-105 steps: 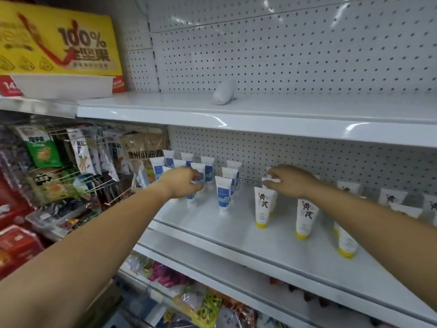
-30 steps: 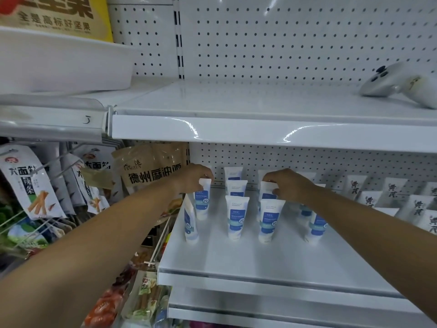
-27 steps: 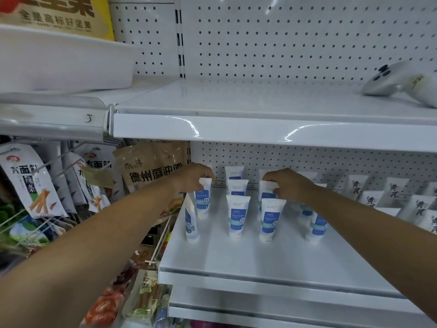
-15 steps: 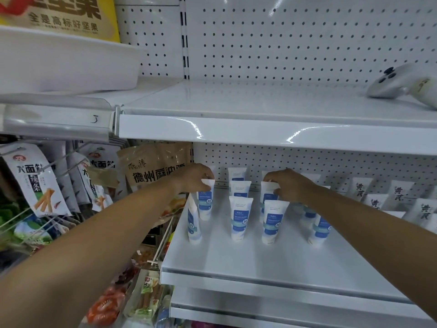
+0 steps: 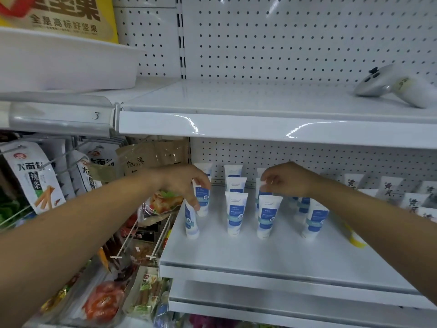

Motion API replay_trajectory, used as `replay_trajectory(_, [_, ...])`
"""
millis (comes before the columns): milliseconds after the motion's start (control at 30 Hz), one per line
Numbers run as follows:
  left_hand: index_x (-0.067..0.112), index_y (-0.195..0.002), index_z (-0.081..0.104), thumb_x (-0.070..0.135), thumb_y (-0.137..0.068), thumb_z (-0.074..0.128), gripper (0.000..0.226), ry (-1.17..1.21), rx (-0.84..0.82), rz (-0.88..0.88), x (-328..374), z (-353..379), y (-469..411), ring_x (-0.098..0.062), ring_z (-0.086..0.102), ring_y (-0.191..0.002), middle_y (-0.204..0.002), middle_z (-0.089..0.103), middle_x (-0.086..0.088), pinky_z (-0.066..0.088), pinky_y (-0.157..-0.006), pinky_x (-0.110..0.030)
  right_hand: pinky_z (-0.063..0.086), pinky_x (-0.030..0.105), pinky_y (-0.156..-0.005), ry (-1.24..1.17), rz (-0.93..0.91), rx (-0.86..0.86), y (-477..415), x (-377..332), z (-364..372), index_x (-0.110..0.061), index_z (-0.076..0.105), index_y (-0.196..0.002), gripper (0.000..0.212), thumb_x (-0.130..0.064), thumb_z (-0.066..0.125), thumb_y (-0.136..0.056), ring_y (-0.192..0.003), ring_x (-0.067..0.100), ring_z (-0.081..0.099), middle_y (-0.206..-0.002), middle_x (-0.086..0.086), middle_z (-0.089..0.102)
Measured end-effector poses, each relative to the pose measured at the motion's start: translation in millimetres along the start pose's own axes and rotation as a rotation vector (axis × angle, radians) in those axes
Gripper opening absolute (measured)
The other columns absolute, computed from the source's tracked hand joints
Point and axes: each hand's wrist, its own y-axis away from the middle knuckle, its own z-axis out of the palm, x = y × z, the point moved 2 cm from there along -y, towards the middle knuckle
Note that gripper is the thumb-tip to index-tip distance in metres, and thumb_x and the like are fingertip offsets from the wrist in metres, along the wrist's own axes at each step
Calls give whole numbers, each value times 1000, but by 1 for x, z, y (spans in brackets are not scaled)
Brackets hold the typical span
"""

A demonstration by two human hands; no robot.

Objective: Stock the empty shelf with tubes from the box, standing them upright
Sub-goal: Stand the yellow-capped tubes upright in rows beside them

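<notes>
On the lower white shelf (image 5: 236, 256), blue-and-white tubes (image 5: 235, 215) are standing upright on their caps in short rows, and white tubes with black characters (image 5: 390, 192) are lining up further right. The person's left hand (image 5: 184, 183) is reaching in at the shelf's left end, its fingers (image 5: 195, 204) curling down around the second-row tube (image 5: 203, 200). The right hand (image 5: 290, 179) is hovering over the third column. Its fingertips (image 5: 266, 183) are drawn together, pinching the top of a rear tube (image 5: 260, 191), though blur is softening the contact. A white controller (image 5: 378, 85) is lying on the upper shelf (image 5: 260, 100).
</notes>
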Motion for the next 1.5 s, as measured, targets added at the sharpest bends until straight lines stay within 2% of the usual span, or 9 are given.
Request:
replay_trajectory(67, [26,-124,65,30,-69,90,61,-5,-10,12,2,5,2,1,55,-111,-121,61,16,41,-83,-2,52,27,-91,-6,-4,-44,4,-3,11,-32,67,-110,40,-56,74,-78,-92,4,64,-102,-13,67])
replay_trajectory(167, [29,-122,66,35,-66,91,62,-10,-48,31,5,7,1,3,55,-112,-119,63,20,45,-95,-16,52,26,-91,-25,3,-86,8,-3,18,-36,66,-111,49,-64,74,-72,-96,3,63,-105,-14,68])
replay_trajectory(233, [29,-124,65,32,-63,93,67,-45,-95,22,2,8,2,4,54,-111,-120,62,21,44,-96,-17,52,27,-93,-34,1,-113,10,-1,20,-38,66,-111,53,-66,76,-68,-100,2,63,-108,-15,68])
replay_trajectory(500, [27,-112,71,21,-73,87,42,-218,-92,50,-10,23,-1,-2,58,-104,-106,63,20,50,-92,-21,52,26,-88,70,-20,-166,15,3,24,-32,66,-112,42,-27,83,-74,-94,3,61,-105,-19,67])
replay_trajectory(667, [26,-109,71,29,-76,84,35,-209,-8,33,-9,24,-7,-7,59,-95,-99,61,20,48,-83,-22,37,10,-71,105,-62,-129,15,3,27,-29,65,-109,32,-17,75,-81,-95,5,57,-102,-20,61])
replay_trajectory(833, [25,-115,70,36,-82,78,37,-209,49,3,-8,26,-11,-9,61,-92,-110,68,12,54,-83,-30,40,22,-76,134,-47,-125,14,2,29,-26,66,-112,31,-22,75,-83,-96,8,56,-104,-16,62])
replay_trajectory(1000, [22,-112,70,34,-84,77,31,-212,72,3,-6,28,-16,-7,59,-86,-102,65,12,44,-66,-21,44,24,-79,134,-47,-113,11,4,29,-24,67,-110,25,-22,72,-85,-94,9,57,-101,-15,62])
replay_trajectory(1367, [29,-99,71,38,-78,81,24,-201,76,20,-9,30,-22,-9,64,-84,-96,70,14,56,-75,-31,47,26,-80,139,-46,-112,7,1,30,-23,68,-106,21,-21,70,-85,-94,10,59,-102,-12,66])
replay_trajectory(1500, [25,-105,72,37,-77,82,32,-193,69,11,-7,34,-22,-8,63,-84,-100,70,12,52,-72,-25,50,28,-83,123,-40,-118,5,0,31,-23,68,-106,22,-20,70,-85,-95,11,60,-105,-10,67])
